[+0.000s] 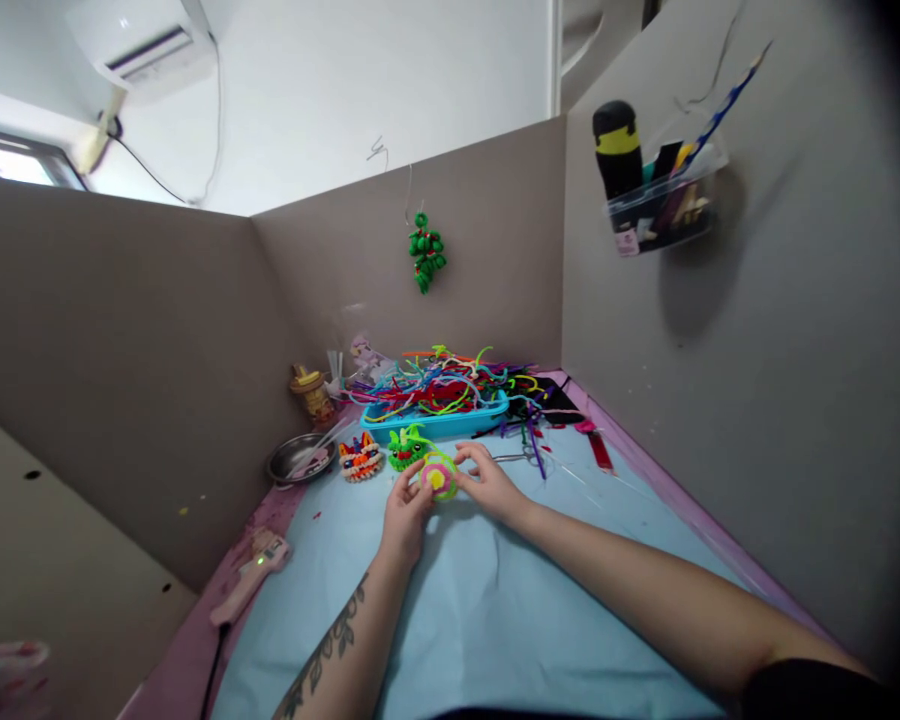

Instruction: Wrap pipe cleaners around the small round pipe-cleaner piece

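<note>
Between my two hands is a small round pipe-cleaner piece (439, 480), yellow in the centre with a pink ring and a lime-green outer edge. My left hand (405, 510) grips it from the left, thumb on its front. From the right, the fingers of my right hand (491, 482) pinch at its edge; their tips partly overlap the lime-green rim. Just behind sits a green pipe-cleaner animal head (407, 448) with eyes. Left of that stands an orange and white one (361, 457).
A blue tray (435, 428) heaped with coloured pipe cleaners (450, 385) stands at the back. Metal bowl (300, 458) and pink glue gun (251, 578) lie left. Scissors (511, 457) and a red strip (600, 450) are right. A tool holder (664, 215) hangs on the right panel.
</note>
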The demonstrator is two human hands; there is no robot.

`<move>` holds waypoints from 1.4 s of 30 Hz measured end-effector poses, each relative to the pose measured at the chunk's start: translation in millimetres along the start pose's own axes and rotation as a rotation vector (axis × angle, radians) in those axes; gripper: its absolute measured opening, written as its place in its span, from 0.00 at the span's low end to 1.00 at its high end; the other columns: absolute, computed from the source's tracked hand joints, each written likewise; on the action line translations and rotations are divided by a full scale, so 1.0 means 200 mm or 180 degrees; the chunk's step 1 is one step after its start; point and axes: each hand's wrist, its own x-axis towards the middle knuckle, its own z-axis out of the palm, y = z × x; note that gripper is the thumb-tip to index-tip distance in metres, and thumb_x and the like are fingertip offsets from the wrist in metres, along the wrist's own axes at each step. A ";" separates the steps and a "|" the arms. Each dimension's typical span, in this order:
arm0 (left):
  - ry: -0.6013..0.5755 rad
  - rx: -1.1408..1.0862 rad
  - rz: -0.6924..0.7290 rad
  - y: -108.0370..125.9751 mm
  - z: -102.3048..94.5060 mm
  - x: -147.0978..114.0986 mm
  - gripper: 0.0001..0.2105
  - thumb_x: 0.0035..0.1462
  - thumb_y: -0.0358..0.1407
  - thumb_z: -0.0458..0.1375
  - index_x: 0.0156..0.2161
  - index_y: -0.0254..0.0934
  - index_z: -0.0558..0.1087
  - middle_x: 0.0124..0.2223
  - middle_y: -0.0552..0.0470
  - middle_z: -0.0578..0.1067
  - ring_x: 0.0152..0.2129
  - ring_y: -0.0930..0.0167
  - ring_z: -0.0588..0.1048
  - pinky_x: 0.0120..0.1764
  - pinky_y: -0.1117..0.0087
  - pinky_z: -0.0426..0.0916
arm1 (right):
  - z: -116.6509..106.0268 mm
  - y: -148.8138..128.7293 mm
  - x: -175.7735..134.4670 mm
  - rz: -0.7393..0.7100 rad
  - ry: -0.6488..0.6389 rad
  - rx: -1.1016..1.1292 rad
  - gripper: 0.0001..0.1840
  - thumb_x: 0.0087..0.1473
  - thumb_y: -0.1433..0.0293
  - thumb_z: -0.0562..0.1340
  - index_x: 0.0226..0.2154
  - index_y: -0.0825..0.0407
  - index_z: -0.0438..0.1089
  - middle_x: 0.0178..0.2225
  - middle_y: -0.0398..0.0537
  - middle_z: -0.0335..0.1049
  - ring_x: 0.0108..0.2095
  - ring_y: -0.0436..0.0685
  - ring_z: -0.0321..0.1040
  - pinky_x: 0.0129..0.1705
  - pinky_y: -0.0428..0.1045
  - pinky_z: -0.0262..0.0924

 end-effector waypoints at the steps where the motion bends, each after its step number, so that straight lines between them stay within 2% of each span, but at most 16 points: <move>1: 0.0046 -0.0076 0.0011 0.00 0.00 0.00 0.33 0.38 0.38 0.66 0.52 0.33 0.62 0.33 0.47 0.75 0.26 0.72 0.73 0.29 0.74 0.64 | 0.00 0.00 0.00 0.0068 0.0086 0.0055 0.12 0.46 0.63 0.59 0.34 0.51 0.64 0.49 0.52 0.57 0.52 0.57 0.55 0.44 0.52 0.56; 3: 0.0119 -0.0154 0.0063 0.01 0.01 0.00 0.36 0.39 0.37 0.66 0.54 0.35 0.59 0.33 0.48 0.75 0.27 0.72 0.74 0.31 0.73 0.65 | 0.01 -0.02 -0.01 0.0230 0.0120 0.0196 0.14 0.46 0.60 0.60 0.34 0.51 0.65 0.50 0.53 0.57 0.51 0.58 0.56 0.44 0.52 0.57; 7: 0.0027 -0.0127 0.0067 0.02 0.03 -0.01 0.38 0.39 0.38 0.66 0.56 0.38 0.56 0.32 0.50 0.76 0.27 0.73 0.74 0.34 0.72 0.66 | 0.04 -0.04 -0.02 0.0504 -0.0028 0.0625 0.18 0.42 0.55 0.62 0.26 0.53 0.70 0.50 0.53 0.59 0.52 0.60 0.56 0.49 0.52 0.52; 10: -0.0068 -0.0072 0.0104 0.00 0.03 -0.01 0.38 0.40 0.39 0.65 0.56 0.38 0.55 0.32 0.50 0.75 0.28 0.72 0.74 0.35 0.71 0.66 | 0.07 -0.04 -0.02 0.0764 -0.0078 0.1335 0.20 0.40 0.53 0.63 0.23 0.55 0.71 0.41 0.51 0.68 0.43 0.58 0.62 0.44 0.52 0.55; 12: -0.0102 0.0011 0.0197 -0.01 0.03 -0.01 0.37 0.41 0.39 0.65 0.56 0.36 0.56 0.31 0.50 0.75 0.29 0.71 0.74 0.36 0.70 0.66 | 0.09 -0.04 -0.03 0.1058 -0.0100 0.1802 0.20 0.38 0.54 0.65 0.24 0.55 0.71 0.33 0.49 0.71 0.35 0.56 0.64 0.37 0.50 0.57; 14: -0.0111 0.0105 0.0279 -0.02 0.02 -0.01 0.36 0.42 0.38 0.64 0.56 0.35 0.56 0.29 0.50 0.75 0.29 0.70 0.74 0.37 0.69 0.66 | 0.10 -0.04 -0.04 0.1274 -0.0058 0.2046 0.18 0.37 0.56 0.66 0.25 0.55 0.71 0.29 0.48 0.71 0.30 0.54 0.64 0.32 0.48 0.56; 21: -0.0211 0.0097 0.0173 -0.01 0.02 -0.02 0.39 0.39 0.40 0.66 0.56 0.35 0.56 0.29 0.50 0.76 0.28 0.69 0.75 0.37 0.69 0.65 | 0.10 -0.07 -0.05 0.1425 -0.0183 0.2497 0.14 0.34 0.65 0.67 0.28 0.55 0.72 0.31 0.48 0.72 0.30 0.53 0.64 0.31 0.47 0.54; 26: -0.0104 -0.0089 0.0112 -0.01 0.01 -0.01 0.38 0.41 0.39 0.65 0.56 0.35 0.55 0.29 0.51 0.76 0.28 0.72 0.74 0.35 0.73 0.65 | 0.09 -0.06 -0.04 0.1364 0.0003 0.2252 0.13 0.36 0.62 0.66 0.23 0.54 0.69 0.25 0.44 0.68 0.26 0.50 0.60 0.29 0.46 0.51; 29: 0.0001 -0.0292 -0.0034 -0.02 0.00 0.00 0.35 0.41 0.38 0.65 0.55 0.35 0.57 0.30 0.52 0.75 0.26 0.74 0.73 0.30 0.76 0.64 | 0.09 -0.05 -0.04 0.1150 0.0047 0.1926 0.16 0.38 0.59 0.65 0.18 0.54 0.63 0.17 0.39 0.59 0.20 0.47 0.51 0.25 0.45 0.44; 32: -0.0006 -0.0569 -0.0164 -0.02 -0.01 0.01 0.32 0.41 0.36 0.65 0.52 0.35 0.59 0.34 0.50 0.75 0.26 0.74 0.73 0.30 0.76 0.64 | 0.10 -0.06 -0.04 0.0968 0.0007 0.1724 0.19 0.39 0.57 0.64 0.17 0.54 0.60 0.15 0.36 0.52 0.19 0.45 0.45 0.23 0.45 0.39; 36: -0.0079 -0.0807 -0.0255 -0.02 -0.01 0.02 0.28 0.41 0.32 0.66 0.48 0.35 0.61 0.38 0.47 0.76 0.30 0.72 0.75 0.35 0.73 0.66 | 0.11 -0.06 -0.05 0.0960 -0.0067 0.1688 0.20 0.39 0.56 0.64 0.18 0.54 0.59 0.15 0.35 0.50 0.19 0.45 0.43 0.23 0.45 0.38; 42: 0.0037 -0.0788 -0.0261 0.00 0.01 0.00 0.27 0.41 0.32 0.65 0.48 0.35 0.61 0.37 0.48 0.76 0.29 0.72 0.75 0.33 0.75 0.65 | 0.11 -0.03 -0.05 0.0991 -0.0058 0.1694 0.18 0.41 0.57 0.63 0.18 0.54 0.61 0.16 0.37 0.52 0.20 0.46 0.45 0.23 0.45 0.39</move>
